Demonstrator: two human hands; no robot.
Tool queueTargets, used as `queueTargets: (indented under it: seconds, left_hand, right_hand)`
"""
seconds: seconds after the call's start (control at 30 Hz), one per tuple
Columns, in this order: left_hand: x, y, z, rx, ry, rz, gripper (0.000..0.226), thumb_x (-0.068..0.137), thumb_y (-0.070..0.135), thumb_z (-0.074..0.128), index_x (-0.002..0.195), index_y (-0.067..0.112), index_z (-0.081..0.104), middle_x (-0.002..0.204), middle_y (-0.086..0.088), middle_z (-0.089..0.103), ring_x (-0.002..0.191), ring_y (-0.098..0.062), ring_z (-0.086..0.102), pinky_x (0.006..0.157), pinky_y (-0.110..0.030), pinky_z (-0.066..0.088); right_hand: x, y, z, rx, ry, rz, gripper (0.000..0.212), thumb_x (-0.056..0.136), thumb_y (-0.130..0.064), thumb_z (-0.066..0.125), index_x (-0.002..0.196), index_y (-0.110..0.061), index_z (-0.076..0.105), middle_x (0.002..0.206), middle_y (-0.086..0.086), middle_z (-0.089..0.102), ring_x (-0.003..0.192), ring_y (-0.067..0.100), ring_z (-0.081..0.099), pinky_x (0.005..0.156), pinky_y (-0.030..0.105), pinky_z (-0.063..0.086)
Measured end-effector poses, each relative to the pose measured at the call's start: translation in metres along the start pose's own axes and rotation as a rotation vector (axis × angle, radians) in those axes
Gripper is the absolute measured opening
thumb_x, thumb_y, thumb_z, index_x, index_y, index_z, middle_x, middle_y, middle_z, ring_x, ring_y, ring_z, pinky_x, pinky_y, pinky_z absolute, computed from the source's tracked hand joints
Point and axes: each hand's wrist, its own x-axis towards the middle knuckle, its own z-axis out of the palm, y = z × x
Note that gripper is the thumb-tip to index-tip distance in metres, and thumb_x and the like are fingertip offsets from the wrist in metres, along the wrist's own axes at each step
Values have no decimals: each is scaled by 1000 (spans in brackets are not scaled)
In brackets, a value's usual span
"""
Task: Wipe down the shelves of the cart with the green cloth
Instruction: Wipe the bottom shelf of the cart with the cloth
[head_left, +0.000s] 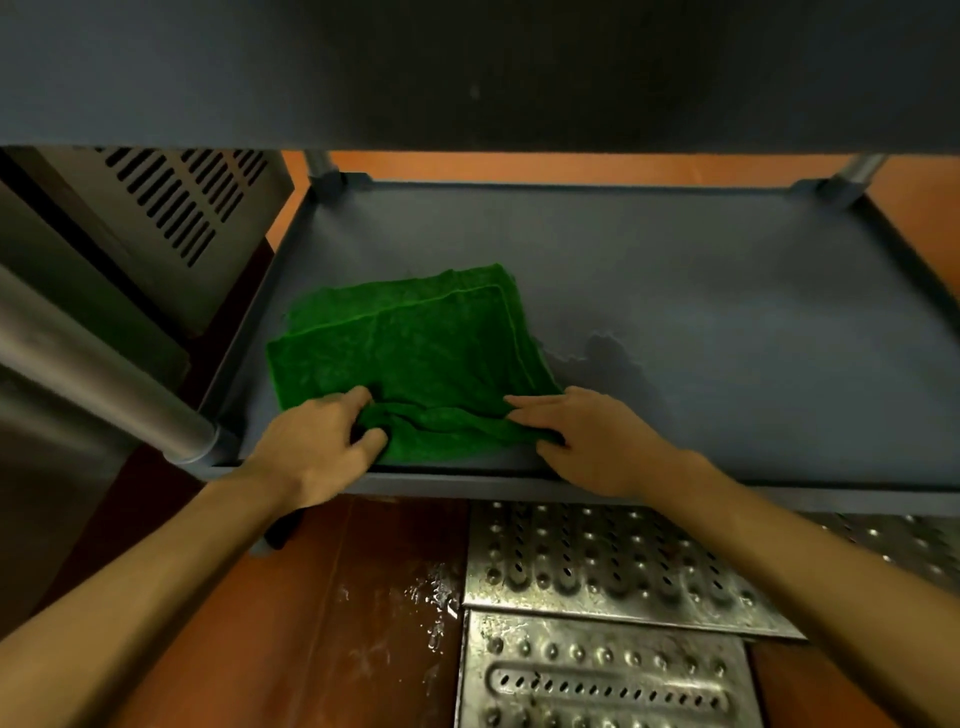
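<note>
Both hands work a folded green cloth (410, 353) at the near-left corner of a cart's lower shelf (727, 291), with a wet patch (602, 353) at 3 o'clock of the cloth suggesting the wipe is under way and the shelf's right side is probably still to do. The left hand (311, 447) pinches the cloth's near edge at 7 o'clock; the right hand (597, 441) lies open-fingered on its 5 o'clock corner
</note>
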Motion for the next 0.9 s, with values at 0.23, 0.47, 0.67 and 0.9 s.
queueTargets:
  seconds: [0.23, 0.47, 0.67, 0.9]
  left_hand:
    - [26, 51, 9, 14, -9, 45, 42, 88, 45, 59, 120, 21, 46, 107, -3, 53, 98, -26, 57, 82, -38, 47]
    - [59, 109, 17, 47, -63, 125, 45, 91, 44, 57, 123, 15, 44, 110, -8, 51, 99, -31, 56, 81, -40, 48]
    - [85, 152, 25, 53, -80, 179, 44, 92, 43, 57, 121, 14, 44, 107, -11, 50, 100, -34, 56, 83, -43, 49]
    - [92, 204, 59, 25, 153, 137, 50, 92, 40, 56, 132, 13, 46, 131, -15, 36, 123, -36, 35, 109, -50, 29]
  right_hand:
    - [-22, 31, -5, -53, 39, 61, 55, 94, -17, 47, 146, -36, 42, 153, -27, 30, 93, 9, 32, 84, 21, 36]
    - [-57, 76, -16, -47, 87, 150, 55, 93, -13, 46, 142, -37, 47, 152, -29, 30, 91, 13, 35, 82, 25, 36]
    - [-87, 99, -22, -38, 140, 231, 54, 93, -13, 48, 140, -38, 49, 151, -30, 33, 88, 13, 37, 78, 38, 51]
    - [-126, 117, -19, 40, 233, 313, 53, 89, -16, 54, 139, -36, 52, 151, -22, 38, 97, 17, 47, 88, 32, 47]
